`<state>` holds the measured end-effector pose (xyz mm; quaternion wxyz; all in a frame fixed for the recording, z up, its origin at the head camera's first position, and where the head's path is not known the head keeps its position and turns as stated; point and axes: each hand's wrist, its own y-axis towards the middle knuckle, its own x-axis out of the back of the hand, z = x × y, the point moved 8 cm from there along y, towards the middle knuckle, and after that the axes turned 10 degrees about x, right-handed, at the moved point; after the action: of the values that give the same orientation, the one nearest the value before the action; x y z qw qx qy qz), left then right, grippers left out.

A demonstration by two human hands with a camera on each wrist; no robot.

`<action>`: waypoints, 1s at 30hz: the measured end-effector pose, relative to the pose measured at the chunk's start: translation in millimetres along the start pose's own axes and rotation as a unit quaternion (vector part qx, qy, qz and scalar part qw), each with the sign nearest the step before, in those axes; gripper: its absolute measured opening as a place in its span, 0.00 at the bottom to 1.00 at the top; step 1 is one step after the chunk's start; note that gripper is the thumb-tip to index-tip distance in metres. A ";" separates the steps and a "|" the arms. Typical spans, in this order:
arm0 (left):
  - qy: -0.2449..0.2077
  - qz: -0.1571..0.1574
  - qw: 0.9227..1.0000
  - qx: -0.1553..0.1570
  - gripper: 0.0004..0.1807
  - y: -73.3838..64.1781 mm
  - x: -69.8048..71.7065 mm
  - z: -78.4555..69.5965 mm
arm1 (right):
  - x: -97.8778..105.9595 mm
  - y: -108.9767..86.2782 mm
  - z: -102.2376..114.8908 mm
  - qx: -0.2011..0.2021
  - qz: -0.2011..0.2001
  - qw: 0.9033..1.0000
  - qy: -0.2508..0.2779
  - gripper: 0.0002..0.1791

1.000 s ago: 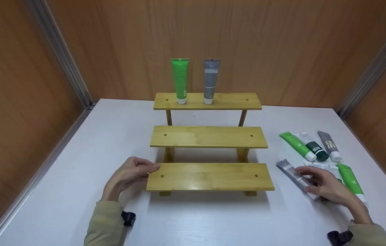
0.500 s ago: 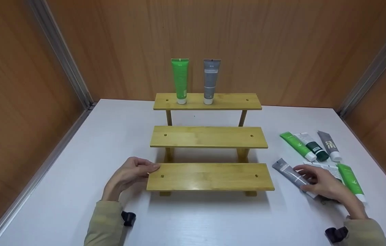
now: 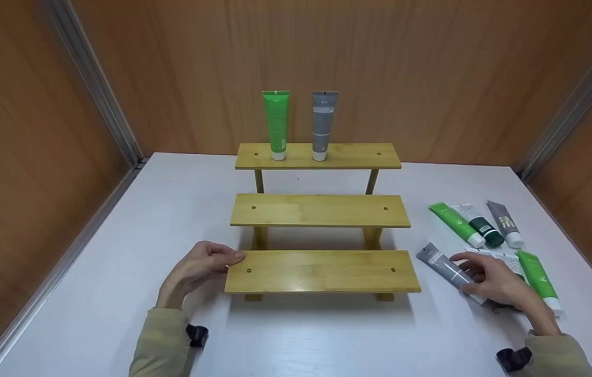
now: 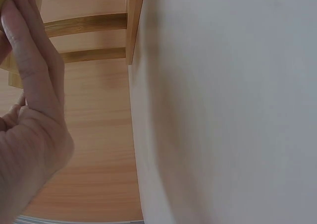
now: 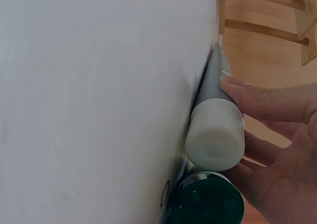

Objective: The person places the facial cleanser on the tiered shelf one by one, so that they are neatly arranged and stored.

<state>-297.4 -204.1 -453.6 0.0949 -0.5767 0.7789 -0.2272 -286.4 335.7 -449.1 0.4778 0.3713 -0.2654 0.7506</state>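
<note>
My left hand (image 3: 196, 267) grips the left end of the lowest step of a three-step wooden display stand (image 3: 322, 271), its thumb on top of the board. Its fingers lie along that board in the left wrist view. Over on the right, my right hand (image 3: 500, 283) pinches a grey squeeze tube (image 3: 440, 263) that lies slantwise on the table, thumb on the near side. The tube's white cap (image 5: 216, 135) faces the right wrist camera, just above a dark green cap (image 5: 210, 201) of another tube. On the top step a green tube (image 3: 276, 120) and a grey tube (image 3: 323, 123) stand upright on their caps.
Beyond my right hand lie several more tubes: a green one (image 3: 456, 222), a white one with a dark green cap (image 3: 484, 230), a dark grey one (image 3: 505, 222) and another green one (image 3: 539, 277). Wooden panels (image 3: 380, 68) enclose the white table (image 3: 296, 340) at the back and sides.
My right hand has shifted slightly left, and the grey tube in it has slid and turned a little that way. The left hand and the stand stay where they were.
</note>
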 end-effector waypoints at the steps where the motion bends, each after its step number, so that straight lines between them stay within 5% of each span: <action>1: 0.002 -0.001 1.000 0.000 0.18 -0.1 0.2 0.1 | 0.0 0.0 -0.1 -0.001 -0.002 1.000 0.000 0.35; 13: 0.013 -0.006 1.000 -0.002 0.19 -0.5 0.1 -0.4 | -2.0 -1.9 -3.8 -0.022 -0.015 0.999 0.024 0.36; 30: 0.000 -0.003 1.000 -0.002 0.16 -3.1 -0.1 -3.0 | 3.0 -1.7 -3.2 0.003 -0.059 0.995 0.084 0.36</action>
<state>-295.9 -204.0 -449.5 0.0930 -0.5790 0.7777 -0.2265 -286.6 340.4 -448.5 0.5407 0.3236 -0.1998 0.7503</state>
